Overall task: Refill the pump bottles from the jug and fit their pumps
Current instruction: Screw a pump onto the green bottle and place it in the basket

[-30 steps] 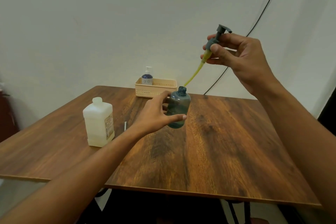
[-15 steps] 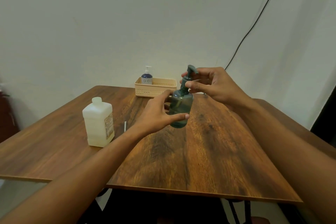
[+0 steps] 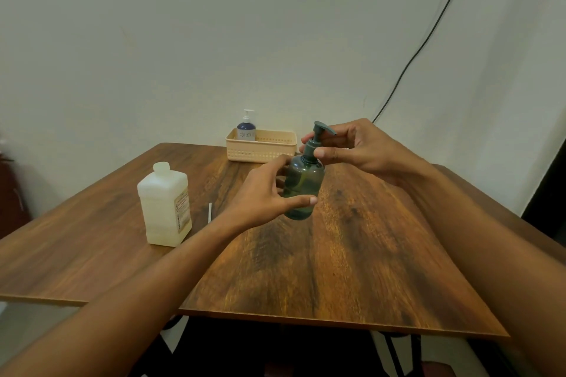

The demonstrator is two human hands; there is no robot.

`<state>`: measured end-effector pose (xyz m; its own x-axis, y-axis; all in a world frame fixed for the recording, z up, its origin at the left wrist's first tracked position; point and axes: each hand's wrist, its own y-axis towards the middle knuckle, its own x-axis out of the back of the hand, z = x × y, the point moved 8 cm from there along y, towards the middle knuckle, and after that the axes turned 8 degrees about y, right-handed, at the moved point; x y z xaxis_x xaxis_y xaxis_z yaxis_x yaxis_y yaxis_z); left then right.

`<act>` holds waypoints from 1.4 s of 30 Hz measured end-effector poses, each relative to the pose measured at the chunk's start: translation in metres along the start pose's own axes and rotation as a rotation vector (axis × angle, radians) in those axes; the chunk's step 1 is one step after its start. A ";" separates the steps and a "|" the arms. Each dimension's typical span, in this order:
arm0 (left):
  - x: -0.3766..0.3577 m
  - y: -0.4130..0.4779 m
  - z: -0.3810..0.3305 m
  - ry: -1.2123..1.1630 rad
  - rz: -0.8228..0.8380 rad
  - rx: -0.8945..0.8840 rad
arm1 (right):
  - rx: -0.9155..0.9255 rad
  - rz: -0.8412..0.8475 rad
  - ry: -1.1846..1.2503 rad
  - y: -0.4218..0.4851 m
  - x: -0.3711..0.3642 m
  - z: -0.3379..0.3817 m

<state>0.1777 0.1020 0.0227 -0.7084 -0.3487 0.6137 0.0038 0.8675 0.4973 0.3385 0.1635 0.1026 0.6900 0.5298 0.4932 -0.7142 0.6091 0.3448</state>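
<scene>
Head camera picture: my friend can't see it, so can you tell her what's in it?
Two bare hands work on a green pump bottle above a wooden table: the left hand holds its body while the right hand grips the pump at its neck. A white jug stands to the left, and a basket with a blue bottle sits at the back.

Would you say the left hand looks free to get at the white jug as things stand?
Probably not at once: the left hand is gripping the green bottle while the right hand works the pump. The jug stands just to its left with bare table between, so the path is otherwise open.
</scene>
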 end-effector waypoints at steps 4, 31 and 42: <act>-0.001 0.000 -0.002 0.013 0.009 -0.008 | -0.012 0.035 -0.014 0.002 0.001 0.001; 0.000 0.001 -0.014 -0.016 -0.031 -0.034 | -0.017 0.028 0.278 0.000 -0.007 -0.010; 0.001 0.003 -0.016 -0.015 -0.054 -0.038 | -0.001 -0.135 0.171 0.009 -0.008 -0.016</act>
<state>0.1882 0.0986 0.0346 -0.7186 -0.3890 0.5764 -0.0083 0.8337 0.5522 0.3284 0.1741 0.0889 0.7895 0.5355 0.2999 -0.6137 0.6817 0.3982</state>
